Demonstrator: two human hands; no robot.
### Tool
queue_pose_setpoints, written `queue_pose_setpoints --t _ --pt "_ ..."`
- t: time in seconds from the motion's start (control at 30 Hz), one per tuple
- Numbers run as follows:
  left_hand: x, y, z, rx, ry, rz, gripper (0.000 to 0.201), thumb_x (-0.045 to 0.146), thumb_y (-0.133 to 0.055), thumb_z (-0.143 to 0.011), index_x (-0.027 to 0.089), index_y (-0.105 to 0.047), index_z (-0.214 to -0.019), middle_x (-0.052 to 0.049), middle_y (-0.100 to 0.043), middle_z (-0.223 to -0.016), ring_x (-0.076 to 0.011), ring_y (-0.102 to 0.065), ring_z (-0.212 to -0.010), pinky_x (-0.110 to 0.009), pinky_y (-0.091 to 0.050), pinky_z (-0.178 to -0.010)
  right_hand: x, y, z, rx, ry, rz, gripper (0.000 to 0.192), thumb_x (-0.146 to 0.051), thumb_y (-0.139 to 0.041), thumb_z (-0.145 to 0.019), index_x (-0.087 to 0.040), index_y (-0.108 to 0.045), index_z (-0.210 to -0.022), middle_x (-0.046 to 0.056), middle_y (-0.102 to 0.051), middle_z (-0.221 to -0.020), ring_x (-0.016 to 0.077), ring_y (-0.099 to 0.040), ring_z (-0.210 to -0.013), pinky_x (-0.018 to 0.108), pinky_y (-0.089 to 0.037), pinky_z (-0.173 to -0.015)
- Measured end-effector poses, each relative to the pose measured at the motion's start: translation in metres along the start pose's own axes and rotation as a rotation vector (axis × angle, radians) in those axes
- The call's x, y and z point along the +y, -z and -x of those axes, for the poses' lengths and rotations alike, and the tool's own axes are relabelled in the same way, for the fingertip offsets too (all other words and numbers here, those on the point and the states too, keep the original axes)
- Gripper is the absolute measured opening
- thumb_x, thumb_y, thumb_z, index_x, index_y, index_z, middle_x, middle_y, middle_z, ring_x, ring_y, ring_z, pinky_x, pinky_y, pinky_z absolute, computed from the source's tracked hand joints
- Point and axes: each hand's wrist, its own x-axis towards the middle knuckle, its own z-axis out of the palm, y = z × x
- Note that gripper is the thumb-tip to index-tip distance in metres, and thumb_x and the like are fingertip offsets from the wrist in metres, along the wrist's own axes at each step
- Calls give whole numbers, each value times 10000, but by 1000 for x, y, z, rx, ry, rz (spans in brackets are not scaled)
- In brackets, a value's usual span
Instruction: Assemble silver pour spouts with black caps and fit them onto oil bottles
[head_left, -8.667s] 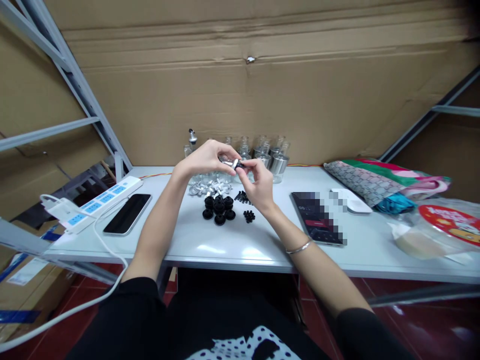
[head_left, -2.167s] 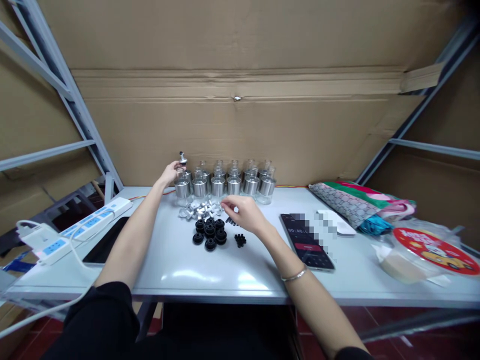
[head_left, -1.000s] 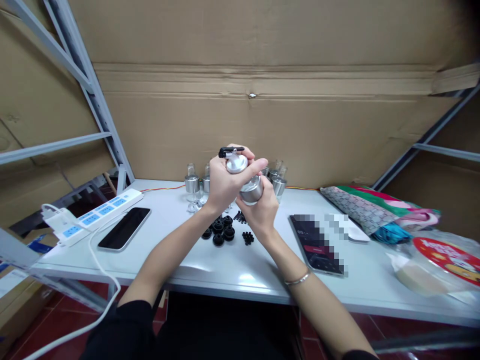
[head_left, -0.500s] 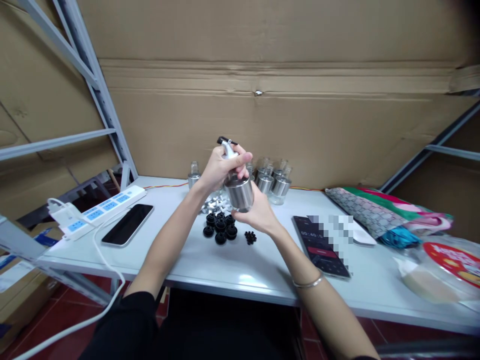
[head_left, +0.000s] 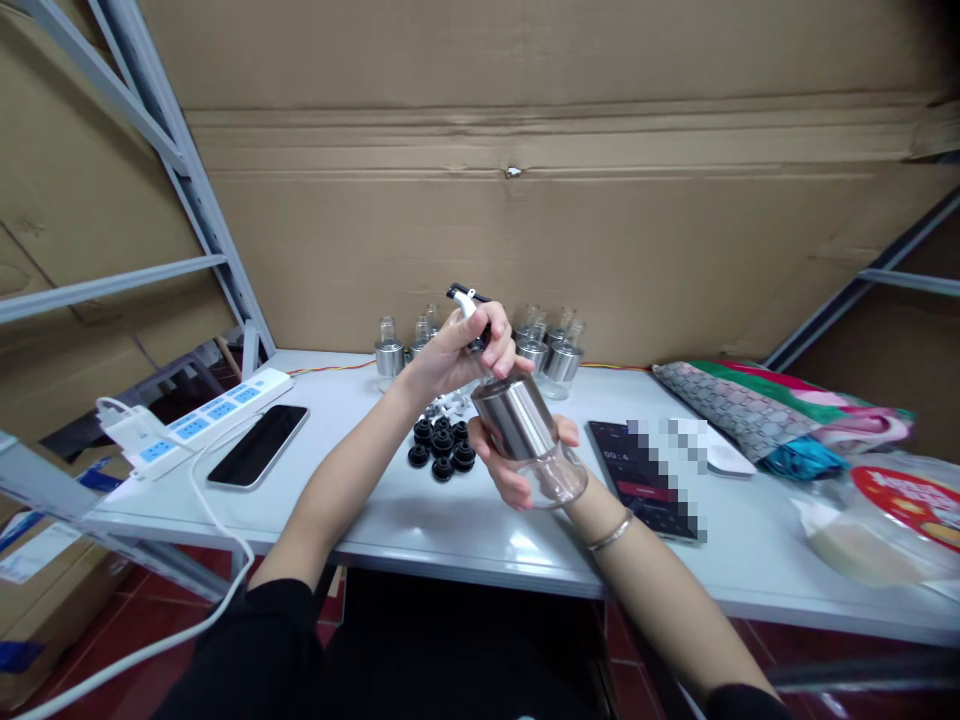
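Tilted over the table is a glass bottle (head_left: 517, 415) with a brushed-metal sleeve, its clear base pointing down to the right. My right hand (head_left: 499, 468) is closed round its lower part from below. At the neck, the fingers of my left hand (head_left: 465, 350) grip a white and black pour spout (head_left: 468, 300). Those fingers hide the joint between spout and neck. Black ring-like caps (head_left: 442, 446) lie in a cluster below my left hand, with white and silver small parts (head_left: 450, 404) just behind them.
More metal-sleeved bottles stand along the back, left (head_left: 389, 356) and right (head_left: 564, 360). A power strip (head_left: 217, 412) and a phone (head_left: 259, 446) lie left. A phone with a timer (head_left: 637, 485), a folded colourful cloth bag (head_left: 780, 410) and a plastic tub (head_left: 892, 520) are right.
The bottle has tipped from nearly upright, its base swinging down to the right and nearer me. My right hand has shifted its hold; my left hand stays at the spout, slightly further right.
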Motion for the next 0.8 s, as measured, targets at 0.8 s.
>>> queue_pose_setpoints --t 0.8 --pt "0 41 -14 541 -295 -422 235 383 -719 -713 199 -625 -826 -21 -655 -823 -110 -629 -760 -194 -483 -602 -8 -15 -30 1294 229 617 451 -357 -766 -546 -187 -519 -883 3 -605 -774 185 -597 -706 357 -509 -658"
